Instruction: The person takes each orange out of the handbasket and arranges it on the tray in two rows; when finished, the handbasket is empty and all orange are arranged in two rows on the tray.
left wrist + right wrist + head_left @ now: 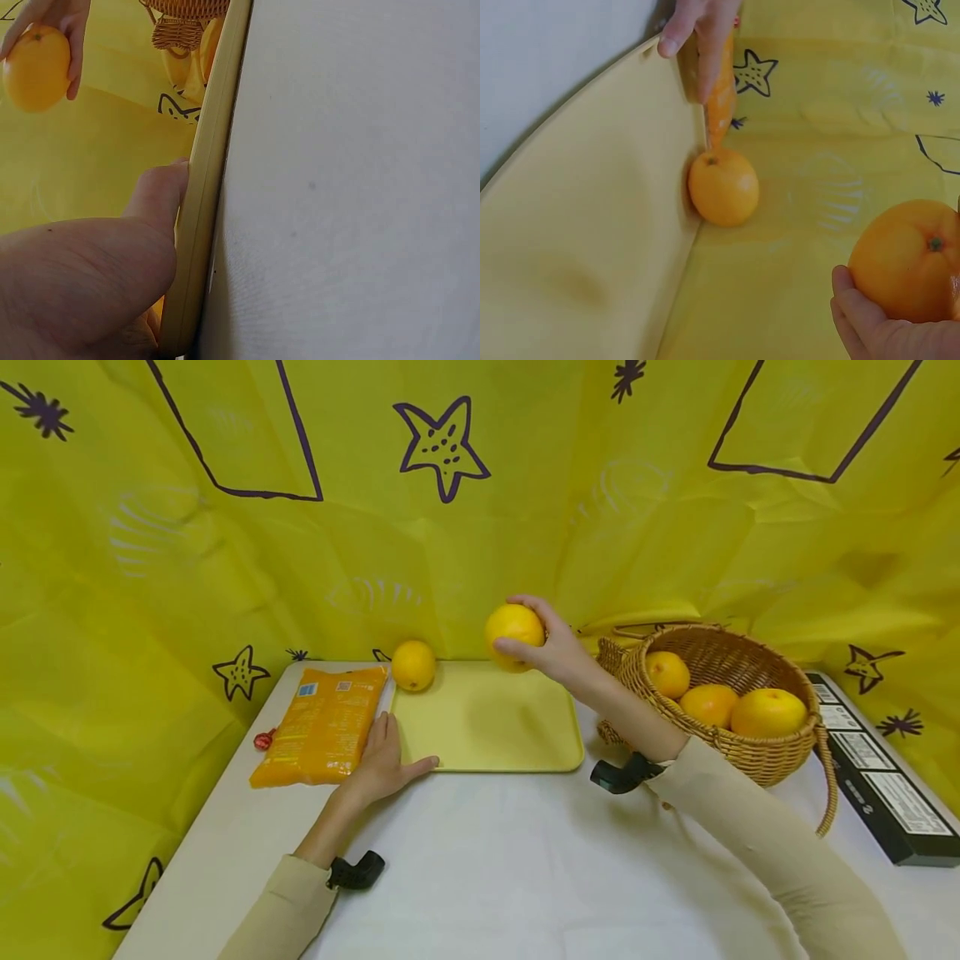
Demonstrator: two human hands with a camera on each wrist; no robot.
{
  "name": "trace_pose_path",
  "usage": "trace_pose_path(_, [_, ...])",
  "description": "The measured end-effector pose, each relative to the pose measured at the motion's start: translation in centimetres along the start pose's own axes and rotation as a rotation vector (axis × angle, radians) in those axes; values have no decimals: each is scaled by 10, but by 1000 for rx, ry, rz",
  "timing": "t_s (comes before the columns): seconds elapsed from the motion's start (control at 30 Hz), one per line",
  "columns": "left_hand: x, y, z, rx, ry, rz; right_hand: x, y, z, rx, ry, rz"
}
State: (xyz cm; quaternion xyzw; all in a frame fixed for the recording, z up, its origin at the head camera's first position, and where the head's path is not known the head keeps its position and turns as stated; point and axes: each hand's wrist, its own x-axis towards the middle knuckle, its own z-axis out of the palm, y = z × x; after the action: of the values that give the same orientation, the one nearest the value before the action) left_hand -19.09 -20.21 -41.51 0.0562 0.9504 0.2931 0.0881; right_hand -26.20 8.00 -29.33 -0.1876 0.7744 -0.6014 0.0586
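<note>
My right hand (558, 647) holds an orange (514, 633) in the air above the back of the pale yellow tray (480, 727), thumb and fingers round its sides. In the right wrist view, the stem end of this orange (907, 259) shows. A second orange (413, 666) sits in the tray's far left corner. At the near left corner rests my left hand (384, 760), its fingers lying along the left side and its thumb stretched along the front rim. The left wrist view shows that thumb (159, 199) against the tray's edge (206, 180).
An orange plastic packet (318, 727) lies left of the tray, beside a small red wrapped item (264, 740). To the right stands a wicker basket (772, 760) with several oranges (768, 713). Beyond it lies a long black box (877, 785). A yellow patterned cloth (525, 510) hangs behind the white table (480, 860).
</note>
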Motion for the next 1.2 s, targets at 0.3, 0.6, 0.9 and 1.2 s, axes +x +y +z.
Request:
trace_pose_path(0.3, [-3, -1, -2, -10, 29, 9, 22, 5, 19, 8, -10, 50])
trace_pose_path(0.6, [2, -2, 0, 22, -13, -12, 50, 21, 41, -4, 22, 97])
trace_pose_path(0.9, [2, 0, 0, 17, -19, -30, 69, 42, 53, -59, 42, 85])
trace_pose_path(1.2, [1, 0, 1, 15, -12, -31, 79, 55, 59, -112, 48, 114])
